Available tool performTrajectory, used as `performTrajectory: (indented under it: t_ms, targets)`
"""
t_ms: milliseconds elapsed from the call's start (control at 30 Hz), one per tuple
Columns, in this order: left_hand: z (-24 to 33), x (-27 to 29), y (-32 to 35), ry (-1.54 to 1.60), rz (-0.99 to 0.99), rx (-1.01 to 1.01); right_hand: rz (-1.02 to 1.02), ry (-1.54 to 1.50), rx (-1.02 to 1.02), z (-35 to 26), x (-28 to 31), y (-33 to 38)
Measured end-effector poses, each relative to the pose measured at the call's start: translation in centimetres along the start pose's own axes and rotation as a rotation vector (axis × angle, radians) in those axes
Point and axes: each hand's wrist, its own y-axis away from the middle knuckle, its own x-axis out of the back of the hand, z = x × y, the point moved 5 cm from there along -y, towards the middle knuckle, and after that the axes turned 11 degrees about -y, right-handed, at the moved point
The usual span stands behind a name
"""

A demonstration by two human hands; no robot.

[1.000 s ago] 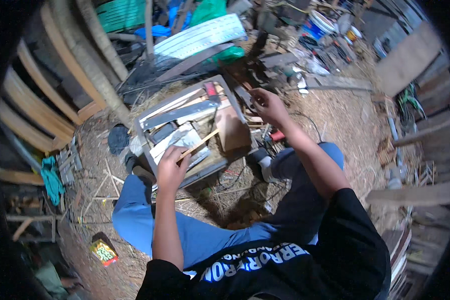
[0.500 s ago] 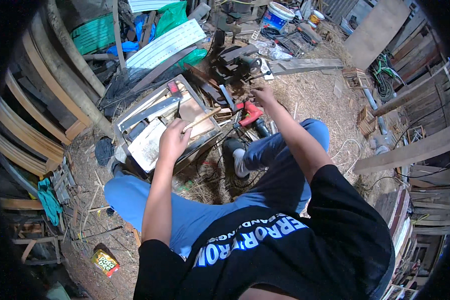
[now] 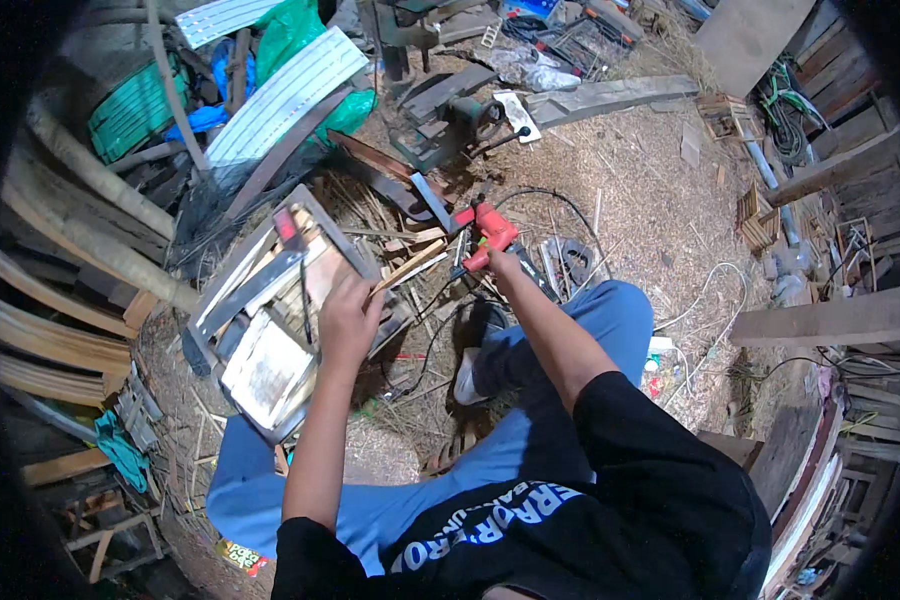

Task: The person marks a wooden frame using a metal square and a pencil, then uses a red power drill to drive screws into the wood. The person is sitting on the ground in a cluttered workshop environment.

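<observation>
My left hand (image 3: 348,320) is closed around a narrow wooden stick (image 3: 416,263), which points up and to the right past the edge of a wooden box. My right hand (image 3: 506,266) is closed on the handle of a red power drill (image 3: 492,226), near the ground right of the box. The wooden box (image 3: 336,230) stands tilted by my left leg. A red-handled tool (image 3: 288,230), a flat grey metal strip (image 3: 254,292) and a worn whitish board (image 3: 267,365) lie on it. My left fingers' undersides are hidden.
A bench vise (image 3: 460,120) stands beyond the drill. A black cable (image 3: 560,200) curves across the shavings-strewn ground. Sandals (image 3: 576,262) lie right of the drill. Timber (image 3: 830,318) juts in from the right, and curved wooden pieces (image 3: 50,335) lean at left.
My right hand has come down and nearer and now grips the drill. My left hand still holds the stick. The whole view has shifted.
</observation>
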Motion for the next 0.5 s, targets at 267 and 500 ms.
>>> performTrajectory:
  t_ms: [267, 500]
  targets:
    - [-0.1, -3.4, -2.8, -0.016, -0.026, 0.006, 0.009, -0.365, -0.214, 3.0, -2.4, -3.5]
    - [-0.1, -1.4, -3.1, 0.119, -0.135, 0.204, -0.189, -0.718, -0.368, 1.5, -2.8, -4.8]
